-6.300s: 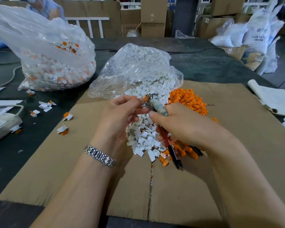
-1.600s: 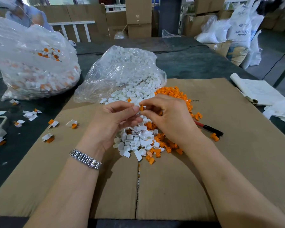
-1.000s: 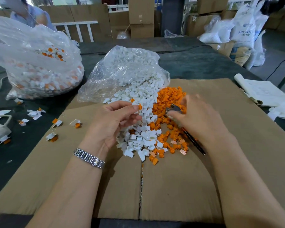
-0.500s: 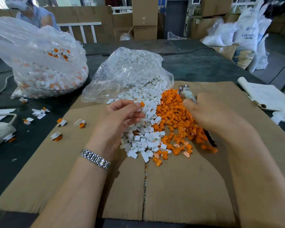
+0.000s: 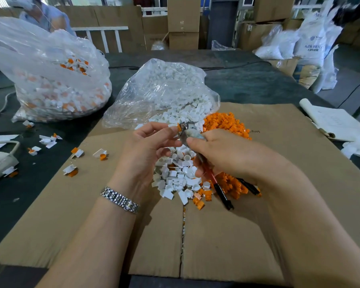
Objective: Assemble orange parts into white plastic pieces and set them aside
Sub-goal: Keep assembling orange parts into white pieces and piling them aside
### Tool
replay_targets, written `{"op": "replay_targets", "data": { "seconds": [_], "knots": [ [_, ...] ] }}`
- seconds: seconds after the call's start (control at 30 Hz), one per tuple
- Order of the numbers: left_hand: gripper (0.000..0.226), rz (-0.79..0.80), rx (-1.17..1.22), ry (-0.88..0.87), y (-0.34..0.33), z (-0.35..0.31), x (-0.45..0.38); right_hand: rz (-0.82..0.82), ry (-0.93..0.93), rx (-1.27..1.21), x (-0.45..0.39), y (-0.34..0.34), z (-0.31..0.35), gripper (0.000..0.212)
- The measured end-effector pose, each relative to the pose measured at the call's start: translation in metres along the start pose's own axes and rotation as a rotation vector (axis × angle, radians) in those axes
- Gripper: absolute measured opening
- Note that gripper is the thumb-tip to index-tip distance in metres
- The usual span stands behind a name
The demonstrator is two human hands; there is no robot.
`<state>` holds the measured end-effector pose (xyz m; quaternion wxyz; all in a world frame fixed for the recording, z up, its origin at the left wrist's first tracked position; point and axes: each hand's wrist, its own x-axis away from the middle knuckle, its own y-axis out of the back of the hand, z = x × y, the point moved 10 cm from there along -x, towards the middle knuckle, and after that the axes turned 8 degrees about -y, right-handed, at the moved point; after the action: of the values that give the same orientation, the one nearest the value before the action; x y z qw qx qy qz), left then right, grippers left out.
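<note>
My left hand [image 5: 148, 150] pinches a small white plastic piece with an orange part [image 5: 178, 127] at its fingertips, above the pile. My right hand [image 5: 227, 154] grips pliers [image 5: 190, 133] with red and black handles; the metal jaws touch the orange part. Under both hands lies a heap of loose white pieces [image 5: 179, 175]. Beside it, to the right and behind, sits a heap of orange parts [image 5: 227, 123]. Several assembled white-and-orange pieces [image 5: 71, 170] lie scattered at the left.
A clear bag of white pieces [image 5: 164, 90] lies open behind the heaps. A larger clear bag of assembled pieces [image 5: 50, 80] stands far left. Flattened cardboard [image 5: 216, 235] covers the dark table. An open notebook [image 5: 333, 121] lies at right. Another person [image 5: 44, 15] sits far left.
My right hand picked up the pliers from the cardboard, lifted them over the orange heap and brought their jaws left onto the part held in my left hand.
</note>
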<state>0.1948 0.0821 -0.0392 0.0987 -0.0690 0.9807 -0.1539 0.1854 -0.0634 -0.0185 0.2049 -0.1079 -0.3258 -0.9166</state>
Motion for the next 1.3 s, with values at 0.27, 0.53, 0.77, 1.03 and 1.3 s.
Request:
{"op": "replay_targets", "data": {
  "seconds": [0.27,0.53,0.77,1.03,1.3],
  "knots": [
    [0.011,-0.033,-0.065,-0.019,0.0,0.002,0.0,-0.162,0.071,0.135,0.001,-0.005,0.002,0.051],
    [0.015,-0.055,-0.124,-0.042,0.004,0.002,-0.002,-0.429,0.099,0.151,-0.007,-0.001,-0.004,0.042],
    [0.009,-0.12,-0.204,-0.08,0.018,-0.003,-0.001,-0.027,-0.031,-0.14,-0.006,-0.008,-0.013,0.05],
    [0.013,-0.525,-1.15,-0.321,0.071,-0.069,0.01,-0.41,-0.015,0.31,-0.004,0.063,-0.022,0.045],
    [0.026,0.235,-1.099,0.021,0.026,-0.01,0.001,-0.604,-0.153,0.573,-0.021,0.066,-0.056,0.049]
  ]
}}
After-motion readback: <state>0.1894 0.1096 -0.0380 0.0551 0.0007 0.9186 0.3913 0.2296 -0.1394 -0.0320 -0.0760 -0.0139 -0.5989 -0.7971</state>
